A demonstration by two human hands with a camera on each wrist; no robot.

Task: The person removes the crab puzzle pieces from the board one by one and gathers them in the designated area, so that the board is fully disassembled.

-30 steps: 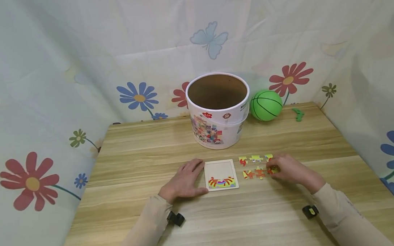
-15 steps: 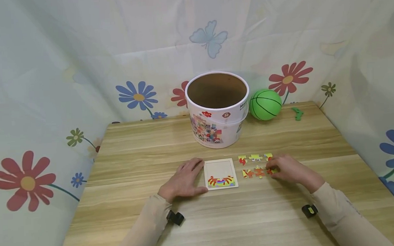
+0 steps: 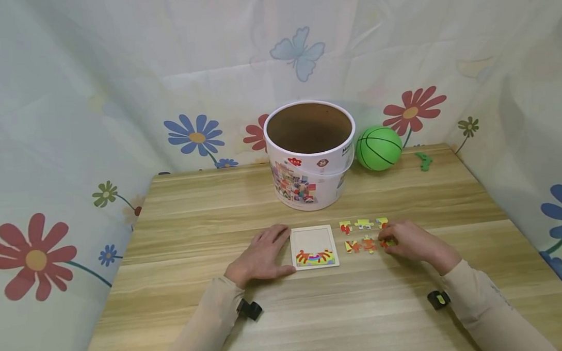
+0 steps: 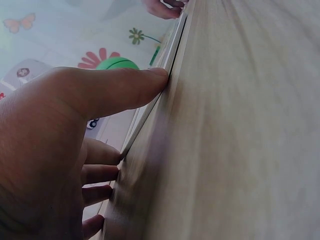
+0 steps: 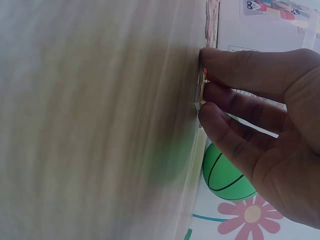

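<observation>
My left hand [image 3: 260,256] rests at the left side of a square wooden puzzle tray [image 3: 335,246], thumb by the near corner and fingers by the far one. Its fingers are spread and relaxed in the left wrist view. Joined red, yellow and rainbow-patterned pieces [image 3: 315,258] fill the tray's near strip. To the right of the tray, my right hand [image 3: 411,241] pinches a small red and yellow puzzle piece [image 3: 387,243] low over the table. Thumb and fingertips cover most of that piece in the right wrist view [image 5: 203,82].
Several loose puzzle pieces [image 3: 364,225] lie in two rows between the tray and my right hand. A large white bucket [image 3: 309,187] stands behind them, with a green ball [image 3: 379,148] beside it. Farther right lies a small green toy [image 3: 423,161]. Patterned cloth encloses the wooden table.
The head view has shifted very slightly. Both hands keep their places, the left at the tray and the right at the same puzzle piece.
</observation>
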